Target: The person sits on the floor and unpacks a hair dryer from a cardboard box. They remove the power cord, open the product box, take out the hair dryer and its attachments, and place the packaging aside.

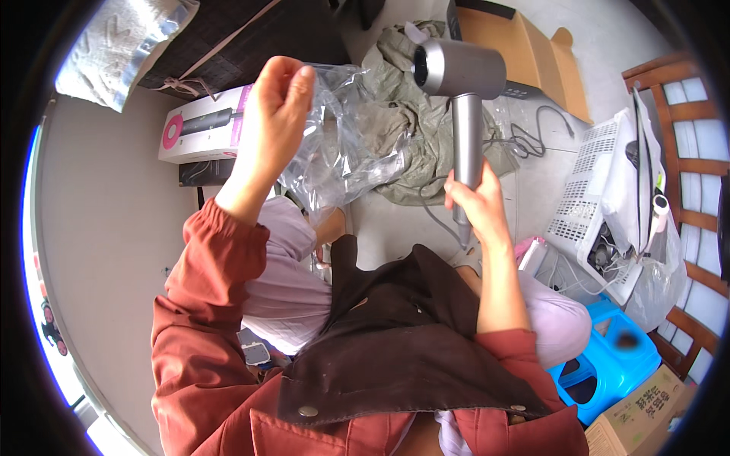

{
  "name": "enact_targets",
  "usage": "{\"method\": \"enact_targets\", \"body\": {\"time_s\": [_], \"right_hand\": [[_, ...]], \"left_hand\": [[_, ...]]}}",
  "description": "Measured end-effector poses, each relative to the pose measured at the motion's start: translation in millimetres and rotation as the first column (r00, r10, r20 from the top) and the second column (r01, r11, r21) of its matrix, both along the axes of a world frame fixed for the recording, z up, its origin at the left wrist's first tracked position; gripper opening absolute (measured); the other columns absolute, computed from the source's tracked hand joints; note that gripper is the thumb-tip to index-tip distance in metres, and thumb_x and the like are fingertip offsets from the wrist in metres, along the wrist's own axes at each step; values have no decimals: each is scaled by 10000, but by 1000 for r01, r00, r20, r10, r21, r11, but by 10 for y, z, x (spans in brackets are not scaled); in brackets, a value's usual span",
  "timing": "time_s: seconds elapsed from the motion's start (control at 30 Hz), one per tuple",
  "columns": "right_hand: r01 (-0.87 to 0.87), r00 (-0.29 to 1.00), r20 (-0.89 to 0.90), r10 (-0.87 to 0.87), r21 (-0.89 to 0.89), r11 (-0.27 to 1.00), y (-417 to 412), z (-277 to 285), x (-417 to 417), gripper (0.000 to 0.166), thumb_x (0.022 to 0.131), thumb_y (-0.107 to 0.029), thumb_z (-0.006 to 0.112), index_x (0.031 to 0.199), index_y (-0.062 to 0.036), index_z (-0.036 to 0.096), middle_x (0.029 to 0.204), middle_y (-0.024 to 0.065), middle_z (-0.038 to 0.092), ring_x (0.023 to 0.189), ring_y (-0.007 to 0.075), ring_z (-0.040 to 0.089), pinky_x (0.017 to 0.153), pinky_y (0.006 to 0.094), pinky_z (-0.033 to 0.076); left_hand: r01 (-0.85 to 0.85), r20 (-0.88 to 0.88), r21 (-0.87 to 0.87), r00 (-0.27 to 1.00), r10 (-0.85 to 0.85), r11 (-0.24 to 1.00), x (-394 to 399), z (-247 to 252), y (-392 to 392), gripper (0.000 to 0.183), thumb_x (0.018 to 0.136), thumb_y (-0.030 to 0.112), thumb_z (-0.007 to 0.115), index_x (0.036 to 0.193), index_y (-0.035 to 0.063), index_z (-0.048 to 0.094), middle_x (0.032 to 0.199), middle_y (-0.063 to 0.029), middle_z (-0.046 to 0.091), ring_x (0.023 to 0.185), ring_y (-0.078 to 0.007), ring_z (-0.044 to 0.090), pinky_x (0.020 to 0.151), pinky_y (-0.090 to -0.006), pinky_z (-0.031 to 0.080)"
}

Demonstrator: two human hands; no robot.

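Note:
My right hand [482,199] grips the handle of a grey hair dryer [467,68], held upright with its barrel at the top and its cord hanging from the handle's lower end. My left hand [282,97] is raised at the upper left, fingers curled, with a clear plastic bag [336,148] hanging at its right side; the fingertips seem pinched on the bag, though their contact is partly hidden. Behind the dryer, a crumpled olive-grey woven sheet [422,165] lies on the floor.
A printed hair-tool box [199,128] lies at the left. An open cardboard box [530,51] sits at the upper right. To the right are a white plastic basket [582,171] with cords, a blue plastic stool [621,347], a carton [633,416] and a wooden rail [678,165].

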State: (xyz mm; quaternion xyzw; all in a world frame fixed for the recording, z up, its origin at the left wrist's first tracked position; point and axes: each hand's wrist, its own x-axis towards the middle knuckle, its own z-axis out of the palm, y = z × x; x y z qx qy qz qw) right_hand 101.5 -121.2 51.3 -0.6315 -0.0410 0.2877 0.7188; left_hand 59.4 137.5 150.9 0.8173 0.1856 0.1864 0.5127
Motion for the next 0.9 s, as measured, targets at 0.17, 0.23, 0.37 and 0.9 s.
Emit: {"method": "enact_targets", "body": {"time_s": [0.17, 0.23, 0.37, 0.9], "right_hand": [[-178, 867, 386, 315, -350, 920, -503, 803, -275, 394, 660, -21, 609, 1031, -10, 477, 744, 62, 568, 680, 149, 574, 632, 282, 458], [-140, 746, 526, 409, -476, 868, -603, 921, -382, 404, 642, -19, 607, 1024, -3, 475, 745, 79, 562, 657, 150, 571, 614, 292, 465], [-142, 649, 512, 563, -645, 751, -574, 737, -542, 493, 628, -88, 624, 1091, -25, 465, 867, 187, 598, 783, 359, 590, 702, 390, 461], [-22, 714, 675, 186, -244, 969, -211, 385, -322, 824, 705, 27, 643, 1370, -77, 168, 1291, 193, 392, 1185, 228, 403, 913, 332, 401]], "left_hand": [[75, 269, 190, 955, -126, 979, 131, -152, -57, 154, 863, 169, 544, 897, 19, 549, 674, -43, 563, 615, -84, 516, 560, -232, 422], [57, 234, 268, 965, -122, 962, 125, -87, -252, 152, 852, 168, 557, 890, 21, 562, 678, -67, 566, 581, -88, 511, 534, -234, 419], [87, 214, 528, 949, -232, 845, -30, -45, -702, 83, 827, 97, 580, 876, 30, 575, 748, -73, 562, 652, -140, 544, 580, -224, 445], [462, 225, 344, 804, -550, 817, -556, -190, -1400, 407, 645, 87, 718, 1010, 54, 540, 955, -112, 506, 721, -274, 580, 632, -331, 485]]}}
